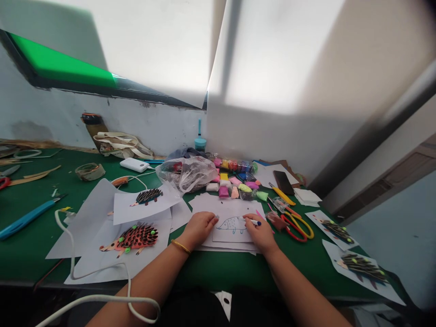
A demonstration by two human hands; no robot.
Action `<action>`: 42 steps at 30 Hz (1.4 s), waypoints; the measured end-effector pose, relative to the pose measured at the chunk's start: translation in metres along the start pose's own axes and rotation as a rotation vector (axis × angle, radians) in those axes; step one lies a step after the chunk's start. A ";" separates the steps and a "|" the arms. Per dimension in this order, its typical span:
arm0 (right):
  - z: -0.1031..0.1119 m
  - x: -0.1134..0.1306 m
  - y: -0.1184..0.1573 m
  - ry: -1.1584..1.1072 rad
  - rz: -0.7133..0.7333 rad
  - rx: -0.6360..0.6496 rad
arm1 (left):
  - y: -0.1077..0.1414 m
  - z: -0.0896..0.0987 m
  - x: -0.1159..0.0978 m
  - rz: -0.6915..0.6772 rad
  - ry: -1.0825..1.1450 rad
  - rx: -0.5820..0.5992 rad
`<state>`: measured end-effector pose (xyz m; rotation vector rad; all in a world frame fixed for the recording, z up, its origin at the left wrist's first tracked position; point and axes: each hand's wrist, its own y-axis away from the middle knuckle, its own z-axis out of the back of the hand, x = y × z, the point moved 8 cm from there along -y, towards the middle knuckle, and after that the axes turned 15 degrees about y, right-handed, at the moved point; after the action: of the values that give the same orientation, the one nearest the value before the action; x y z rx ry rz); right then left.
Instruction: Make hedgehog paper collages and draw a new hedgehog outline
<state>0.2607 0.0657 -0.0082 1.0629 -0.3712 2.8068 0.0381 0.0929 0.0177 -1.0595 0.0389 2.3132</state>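
Observation:
A hedgehog outline in blue-green ink (234,224) is drawn on a small white sheet (221,236), which rests on a stack of larger white paper (206,204). My right hand (261,234) is closed around a white marker pen (252,221) with a dark blue end; its tip is by the hedgehog's back. On the sheet's left side lies my left hand (200,228), its fingertips pinched together near the snout. A small greyish bit shows at those fingertips, too small to name.
Colourful clay packets (225,184) and a clear plastic bag (187,172) lie beyond the paper. Scissors (298,225), a yellow cutter (282,194) and a phone (283,182) sit right. Finished hedgehog pictures (136,238) lie left, crossed by a white cable (73,254).

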 end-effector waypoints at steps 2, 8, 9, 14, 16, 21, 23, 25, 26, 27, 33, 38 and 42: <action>0.003 0.003 0.001 0.008 0.002 -0.013 | 0.000 0.000 0.000 0.004 0.000 0.004; 0.009 0.006 0.003 0.011 0.001 -0.065 | -0.001 -0.001 0.000 0.006 -0.004 0.016; 0.007 0.006 0.003 0.011 0.011 -0.055 | -0.001 -0.001 0.000 0.004 -0.003 0.017; 0.003 0.006 0.002 0.034 0.034 -0.033 | -0.001 0.000 0.000 0.006 0.000 0.012; 0.006 0.006 0.003 0.025 0.028 -0.042 | 0.000 0.000 0.000 0.009 0.003 0.012; 0.014 0.005 0.007 0.005 0.010 -0.074 | 0.000 0.000 0.000 0.009 0.014 0.009; 0.014 0.005 0.009 0.007 0.019 -0.058 | 0.000 0.000 0.000 0.009 0.018 0.005; 0.010 0.005 0.010 0.005 0.037 -0.033 | 0.000 0.000 0.001 0.008 0.014 0.002; 0.008 0.006 0.011 0.001 0.046 -0.021 | 0.000 0.000 0.001 0.008 0.011 0.000; 0.006 0.006 0.011 -0.004 0.056 -0.012 | 0.000 0.000 0.001 0.007 0.008 -0.001; 0.005 0.007 0.010 0.012 0.066 -0.028 | 0.000 0.000 0.000 0.001 0.009 0.006; 0.013 0.012 0.014 0.018 0.077 -0.063 | 0.000 0.000 0.000 0.011 -0.004 0.006; 0.009 0.012 0.014 0.020 0.077 -0.026 | 0.000 -0.001 0.000 0.004 -0.005 0.006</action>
<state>0.2549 0.0502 0.0032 1.0367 -0.4546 2.8684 0.0388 0.0931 0.0175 -1.0511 0.0463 2.3183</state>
